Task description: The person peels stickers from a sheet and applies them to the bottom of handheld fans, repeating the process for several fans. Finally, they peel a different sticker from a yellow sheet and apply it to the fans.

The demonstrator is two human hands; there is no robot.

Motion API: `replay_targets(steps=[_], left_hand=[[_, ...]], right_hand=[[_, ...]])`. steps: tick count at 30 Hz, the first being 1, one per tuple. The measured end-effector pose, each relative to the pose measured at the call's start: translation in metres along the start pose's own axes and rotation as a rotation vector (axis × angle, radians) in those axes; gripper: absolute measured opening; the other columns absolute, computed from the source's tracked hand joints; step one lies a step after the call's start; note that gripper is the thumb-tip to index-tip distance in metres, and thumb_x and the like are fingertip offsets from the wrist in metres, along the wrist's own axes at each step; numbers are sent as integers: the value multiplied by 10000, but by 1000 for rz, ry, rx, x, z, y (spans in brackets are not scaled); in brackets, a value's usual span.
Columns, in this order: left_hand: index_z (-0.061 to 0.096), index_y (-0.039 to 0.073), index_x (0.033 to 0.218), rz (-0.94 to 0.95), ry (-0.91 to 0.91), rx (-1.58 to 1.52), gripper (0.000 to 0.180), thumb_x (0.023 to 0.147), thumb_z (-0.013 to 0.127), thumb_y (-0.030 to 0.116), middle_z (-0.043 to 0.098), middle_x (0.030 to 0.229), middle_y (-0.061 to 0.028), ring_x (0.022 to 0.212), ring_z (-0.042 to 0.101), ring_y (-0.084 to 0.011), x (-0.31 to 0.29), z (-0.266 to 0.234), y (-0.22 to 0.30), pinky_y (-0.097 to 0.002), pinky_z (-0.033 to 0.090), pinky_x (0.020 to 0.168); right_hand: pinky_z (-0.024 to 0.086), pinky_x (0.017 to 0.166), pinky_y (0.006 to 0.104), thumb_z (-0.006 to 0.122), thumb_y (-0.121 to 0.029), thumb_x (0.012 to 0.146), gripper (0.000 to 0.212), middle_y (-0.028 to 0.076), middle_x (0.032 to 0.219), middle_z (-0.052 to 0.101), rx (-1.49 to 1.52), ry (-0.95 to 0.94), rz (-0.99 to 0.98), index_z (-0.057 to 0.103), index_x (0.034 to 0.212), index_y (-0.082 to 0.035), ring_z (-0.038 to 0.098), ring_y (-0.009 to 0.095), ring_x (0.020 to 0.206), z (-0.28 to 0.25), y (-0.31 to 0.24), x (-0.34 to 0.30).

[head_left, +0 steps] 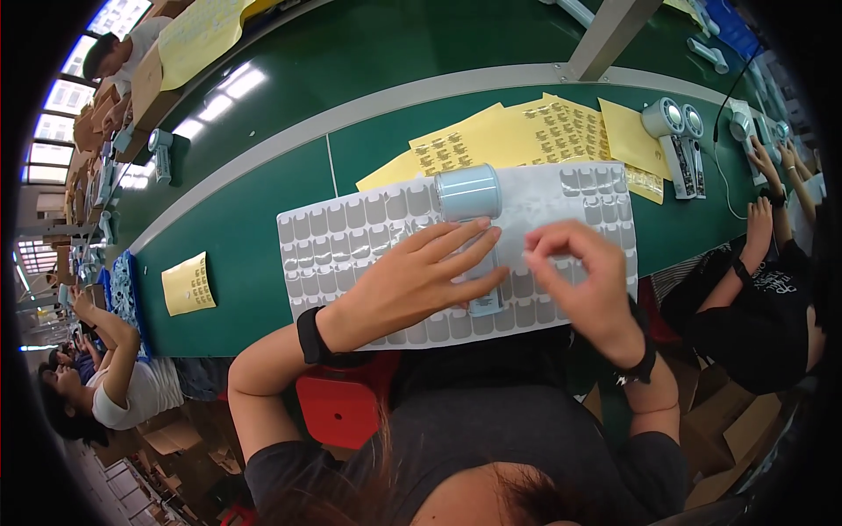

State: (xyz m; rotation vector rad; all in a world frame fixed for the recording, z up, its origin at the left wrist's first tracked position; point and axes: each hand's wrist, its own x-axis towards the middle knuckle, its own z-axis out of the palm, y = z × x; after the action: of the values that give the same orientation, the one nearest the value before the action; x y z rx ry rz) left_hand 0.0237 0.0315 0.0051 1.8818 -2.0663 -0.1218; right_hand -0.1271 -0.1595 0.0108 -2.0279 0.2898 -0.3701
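Observation:
A light-blue device with a wide cylindrical head (469, 193) and a narrower handle (487, 301) lies on a white sheet (537, 195) of grey stickers. My left hand (421, 270) rests across the handle with its fingers stretched out and apart, covering much of it. Just right of the handle, above the sheet, my right hand (586, 279) is closed in a pinch, thumb against forefinger. Whatever is between those fingertips is too small to make out. Part of the sheet's sticker rows are peeled off, leaving bare white backing around the device.
Overlapping yellow sticker sheets (491, 131) lie beyond the white sheet. Two similar devices (675, 145) stand to their right, and a small yellow sheet (189, 283) lies left on the green table (237, 228). A metal post (610, 39) rises at the back. Co-workers sit on both sides.

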Motion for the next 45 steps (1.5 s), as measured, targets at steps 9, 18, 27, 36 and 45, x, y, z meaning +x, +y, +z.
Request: replay_targets(steps=[9,18,27,36,45], left_hand=[[534,129,1314,243,-126,412,453,868,612,121,524,1370,-77,1303,492,-223,18,-11,13,-431,401,1107],[543,-4,1239,-174,557,-448,595,706,808,-16,606,1220,-123,1157,615,-266,12,-41,12,-419,487,1031],[525,-3,1292,-322,723,-601,662,699,817,-39,629,1163,-148,1145,620,-253,6,-8,14,-357,525,969],[518,-4,1319,-301,641,-385,713,674,823,-7,632,1196,-165,1119,627,-289,7,-7,15,-383,511,949],[445,-29,1358,-293,777,-549,703,729,759,-51,603,1268,-189,1178,587,-302,11,1,28,-427,431,1041]], right_hand=[[496,652,334,752,-152,779,173,109,856,659,-507,-163,170,664,812,-6,639,224,743,-29,80,141],[504,694,377,691,-88,804,90,141,877,659,-792,20,-94,644,845,-22,632,314,803,-15,82,129],[508,705,324,623,-5,865,84,113,945,614,-358,265,-121,662,939,-9,616,266,806,-35,75,35],[479,767,324,653,-11,852,142,96,964,565,-437,291,-51,686,988,-32,574,245,862,-36,82,38],[479,772,324,678,-24,833,116,98,979,568,-565,335,-152,673,949,-24,572,251,874,-28,85,35]])
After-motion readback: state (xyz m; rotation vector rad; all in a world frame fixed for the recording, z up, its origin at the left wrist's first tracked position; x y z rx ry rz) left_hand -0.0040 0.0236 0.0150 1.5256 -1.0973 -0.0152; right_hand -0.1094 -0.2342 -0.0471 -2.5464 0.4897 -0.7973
